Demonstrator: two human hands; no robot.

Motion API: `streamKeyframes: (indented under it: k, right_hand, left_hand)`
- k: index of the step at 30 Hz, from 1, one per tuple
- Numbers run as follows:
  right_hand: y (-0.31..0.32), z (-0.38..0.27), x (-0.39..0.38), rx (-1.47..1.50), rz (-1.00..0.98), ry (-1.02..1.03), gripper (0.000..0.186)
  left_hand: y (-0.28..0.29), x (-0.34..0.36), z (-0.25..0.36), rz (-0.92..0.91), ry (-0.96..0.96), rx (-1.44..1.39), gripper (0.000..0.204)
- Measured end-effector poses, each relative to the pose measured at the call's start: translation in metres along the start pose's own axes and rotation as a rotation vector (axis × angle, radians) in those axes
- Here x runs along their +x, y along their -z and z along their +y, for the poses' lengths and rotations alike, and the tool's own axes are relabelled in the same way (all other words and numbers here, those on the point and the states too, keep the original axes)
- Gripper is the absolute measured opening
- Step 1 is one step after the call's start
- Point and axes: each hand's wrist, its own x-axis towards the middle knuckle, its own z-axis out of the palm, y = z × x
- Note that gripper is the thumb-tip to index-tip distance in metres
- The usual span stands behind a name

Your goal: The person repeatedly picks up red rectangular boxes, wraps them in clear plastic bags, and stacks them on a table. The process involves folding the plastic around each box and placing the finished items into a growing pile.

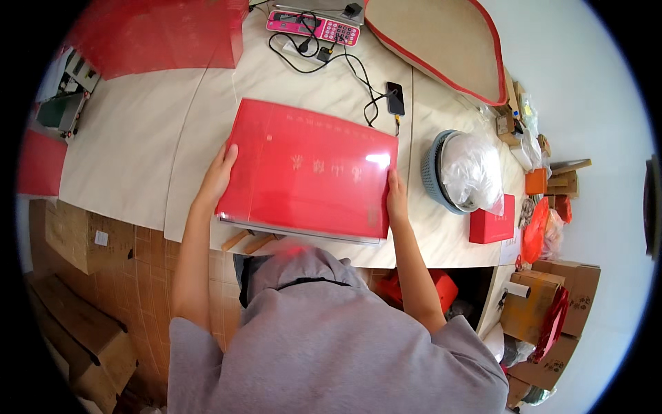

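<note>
A: What could go wrong in the person's hands?

B: The red box (310,190) could slip. The left hand (221,172) and the right hand (396,200) have it only by its two ends, and its top looks smooth and shiny. If one hand let go first, that end could drop.

A: How open are the hands?

B: Each is curled, partly open, and clamped on one end. On a clock around the box, with twelve pointing away from the person, the left hand is at nine and the right hand at three. Some fingers are hidden, so nobody can tell how tight they squeeze.

A: Where is the box?

B: Over the near part of the pale table (131,148), close to its six o'clock edge. It is hard to tell if all of it touches the table.

A: What else might get bumped?

B: The brown sticks (258,243) at seven, just beside the box. If it slid toward six, it could push them off.

A: And farther out?

B: The black cord (363,76) at one could catch a corner and tug the phone (395,99) near two. The blue basket (430,176) at three could get knocked if the box swung that way.
</note>
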Motion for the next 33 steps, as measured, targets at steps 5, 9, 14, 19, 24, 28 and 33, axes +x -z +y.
streamKeyframes:
  k: [5,9,14,19,24,28,33]
  right_hand:
    - [-0.005,0.006,-0.055,0.322,0.088,0.043,0.051]
    - [-0.006,-0.011,-0.065,0.251,0.080,0.019,0.052]
    - [0.000,-0.016,-0.031,0.278,0.049,0.034,0.052]
    - [-0.004,-0.007,0.017,0.128,0.108,0.128,0.046]
    - [0.020,0.011,0.026,-0.107,0.167,0.175,0.042]
    - [0.014,0.030,-0.039,-0.125,0.173,0.154,0.045]
    - [-0.010,0.008,-0.033,-0.161,0.162,0.058,0.046]
  left_hand:
    - [-0.003,-0.037,-0.022,-0.042,-0.065,-0.182,0.051]
    - [-0.003,-0.045,-0.012,-0.008,-0.011,-0.258,0.049]
    - [-0.004,-0.016,0.002,-0.057,-0.002,-0.312,0.050]
    - [-0.007,0.023,0.010,-0.035,-0.020,-0.276,0.053]
    - [-0.014,0.046,-0.019,0.051,-0.169,0.109,0.054]
    - [-0.009,-0.013,-0.037,0.066,-0.104,0.090,0.054]
    - [0.015,0.000,-0.037,-0.002,-0.015,0.064,0.054]
